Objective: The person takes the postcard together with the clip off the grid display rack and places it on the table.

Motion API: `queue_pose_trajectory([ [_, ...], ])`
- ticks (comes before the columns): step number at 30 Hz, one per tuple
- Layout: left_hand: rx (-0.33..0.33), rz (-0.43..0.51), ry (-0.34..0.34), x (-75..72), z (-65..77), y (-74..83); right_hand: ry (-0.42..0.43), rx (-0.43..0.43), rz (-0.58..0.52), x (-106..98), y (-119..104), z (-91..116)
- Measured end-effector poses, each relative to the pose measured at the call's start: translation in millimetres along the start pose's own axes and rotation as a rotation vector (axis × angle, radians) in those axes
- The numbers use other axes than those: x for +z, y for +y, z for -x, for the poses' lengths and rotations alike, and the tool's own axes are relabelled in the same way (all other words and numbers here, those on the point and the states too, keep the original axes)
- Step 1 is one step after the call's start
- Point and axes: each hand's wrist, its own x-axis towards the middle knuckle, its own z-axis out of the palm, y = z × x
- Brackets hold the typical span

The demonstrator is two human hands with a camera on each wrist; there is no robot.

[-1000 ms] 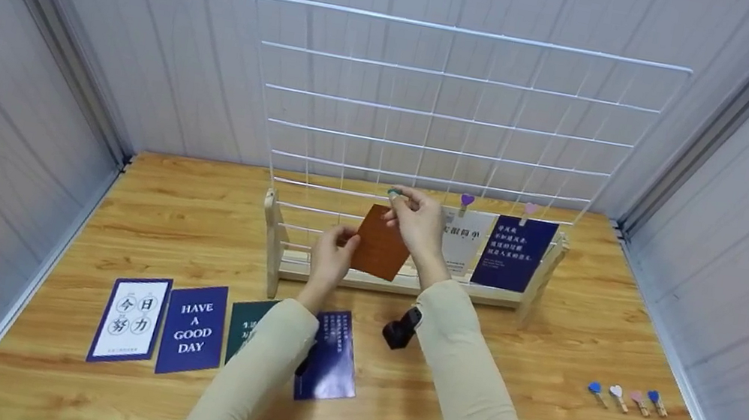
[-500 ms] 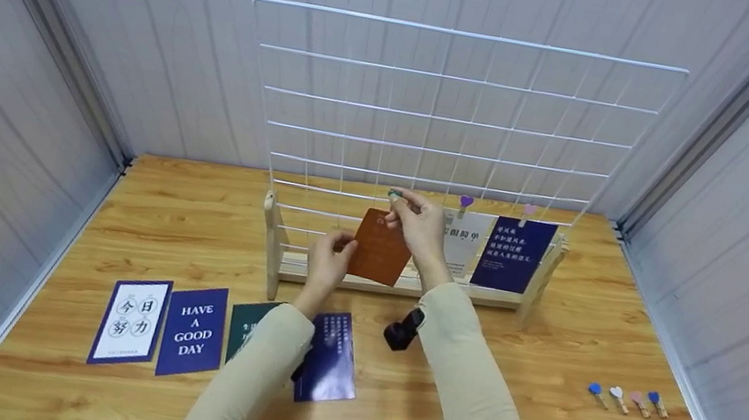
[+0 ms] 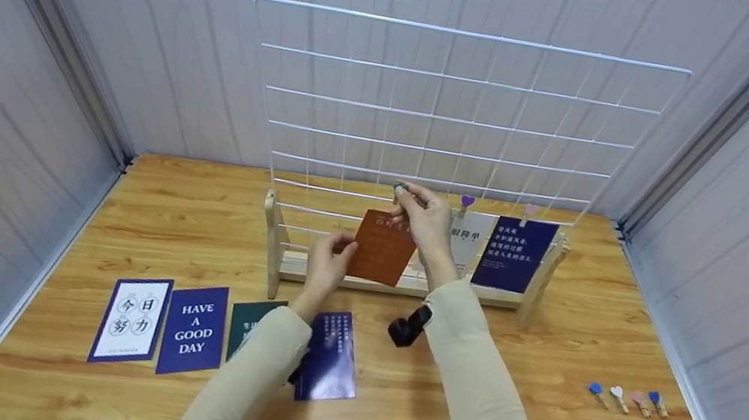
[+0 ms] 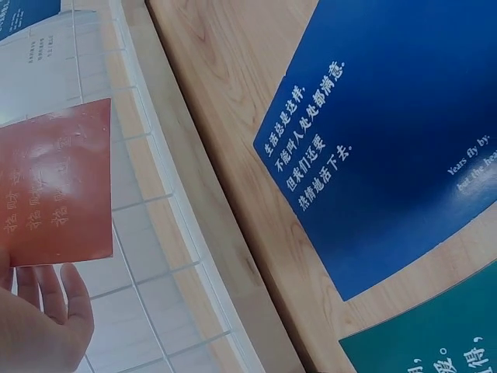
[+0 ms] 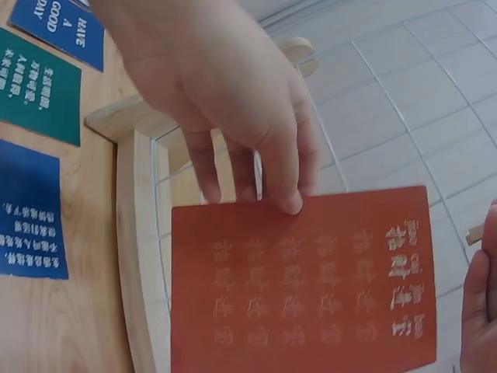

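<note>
In the head view, my left hand [image 3: 329,263] pinches an orange-red card [image 3: 379,249] at its left edge, thumb in front, before the lower part of the white wire grid [image 3: 440,116]. White characters show on the card's face in the right wrist view. My right hand [image 3: 427,223] pinches a small wooden clothespin with a green heart [image 3: 399,188], just above the card's upper right corner. Its wooden tip [image 5: 474,235] peeks out beside the fingers in the right wrist view. Those fingers partly cover a white card [image 3: 466,244] hanging on the grid from a purple-heart clothespin [image 3: 467,201].
A dark blue card [image 3: 514,255] hangs at the grid's right from a pink-heart clothespin [image 3: 530,210]. A wooden stand [image 3: 273,246] bears the grid. On the table lie several cards, including a HAVE A GOOD DAY card [image 3: 193,330], and at right several heart clothespins [image 3: 617,399].
My right hand, with the clothespin, has shifted slightly right and up off the card, uncovering its top line of characters. The card dropped a little, then stayed steady in my left hand.
</note>
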Motion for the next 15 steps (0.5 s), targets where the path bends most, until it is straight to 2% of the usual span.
queue_pose_trajectory([
  [6,-0.024,0.010,-0.021,-3.4,8.1,1.1,-0.036,-0.016,-0.041,-8.3,3.6,4.8],
  [11,-0.023,0.025,-0.029,-4.9,17.0,0.8,-0.071,-0.018,-0.029,-15.3,8.1,11.4],
  [15,-0.057,0.043,-0.046,-6.2,26.3,-1.0,-0.092,-0.031,-0.005,-21.2,11.4,16.6],
])
